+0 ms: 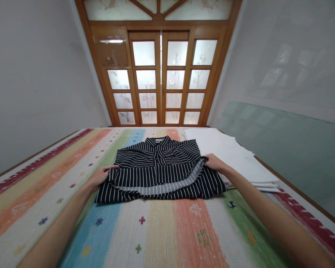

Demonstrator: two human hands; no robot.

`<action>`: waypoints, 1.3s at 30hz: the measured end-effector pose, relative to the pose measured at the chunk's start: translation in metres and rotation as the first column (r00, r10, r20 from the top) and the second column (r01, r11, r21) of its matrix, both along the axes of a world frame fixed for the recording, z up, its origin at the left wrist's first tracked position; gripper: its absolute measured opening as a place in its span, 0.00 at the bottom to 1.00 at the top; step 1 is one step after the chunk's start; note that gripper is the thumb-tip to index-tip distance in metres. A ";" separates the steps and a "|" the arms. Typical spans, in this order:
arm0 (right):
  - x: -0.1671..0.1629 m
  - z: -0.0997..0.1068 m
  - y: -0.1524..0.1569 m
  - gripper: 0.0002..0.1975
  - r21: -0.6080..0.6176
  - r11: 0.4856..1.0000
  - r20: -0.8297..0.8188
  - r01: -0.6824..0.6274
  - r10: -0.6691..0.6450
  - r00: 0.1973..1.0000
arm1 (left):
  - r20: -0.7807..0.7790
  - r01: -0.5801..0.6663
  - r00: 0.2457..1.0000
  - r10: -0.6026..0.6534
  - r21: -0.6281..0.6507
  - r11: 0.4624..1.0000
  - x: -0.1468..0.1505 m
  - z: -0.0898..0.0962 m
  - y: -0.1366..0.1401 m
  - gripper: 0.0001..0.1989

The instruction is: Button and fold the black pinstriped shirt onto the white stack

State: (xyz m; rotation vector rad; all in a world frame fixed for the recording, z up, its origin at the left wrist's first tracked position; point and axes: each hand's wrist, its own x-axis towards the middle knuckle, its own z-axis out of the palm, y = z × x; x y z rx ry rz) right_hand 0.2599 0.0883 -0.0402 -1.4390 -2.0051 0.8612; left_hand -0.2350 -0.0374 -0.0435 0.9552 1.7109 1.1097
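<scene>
A black shirt with white stripes [156, 167] lies on the table, its collar pointing away from me and its sides folded in. At its left edge, my left hand [100, 176] pinches the cloth, thumb and fingers closed on it. On the opposite side my right hand [213, 162] grips the raised hem, with the fabric bunched at the fingertips. Between both hands the lower layer is lifted, and its grey inner side shows as a curved band. The bottom part of the shirt rests spread on the tablecloth.
A colourful striped tablecloth [145, 238] covers the table. Stacked white sheets [229, 149] lie right of the shirt, partly beneath its right edge. A pale green glass-like panel [281, 149] leans along the right wall. Wooden doors with frosted panes [145, 80] stand beyond the table.
</scene>
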 end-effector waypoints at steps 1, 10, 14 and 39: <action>0.001 0.000 -0.008 0.04 0.001 1.000 0.006 -0.031 0.031 0.999 | 0.010 0.005 1.000 -0.005 -0.016 1.000 -0.002 0.002 -0.009 0.20; 0.022 -0.007 -0.085 0.09 0.020 0.981 0.132 -0.192 0.187 0.973 | -0.148 0.160 0.974 -0.170 -0.076 0.984 0.002 0.022 -0.087 0.18; 0.027 -0.001 -0.100 0.16 0.196 0.973 0.106 -0.125 0.105 0.989 | -0.488 0.192 0.864 -0.126 0.087 0.977 0.001 0.018 -0.098 0.18; -0.025 0.066 -0.017 0.13 0.548 0.763 -0.346 0.342 -0.166 0.924 | -0.686 -0.052 0.665 0.296 0.353 0.934 0.002 0.084 -0.029 0.15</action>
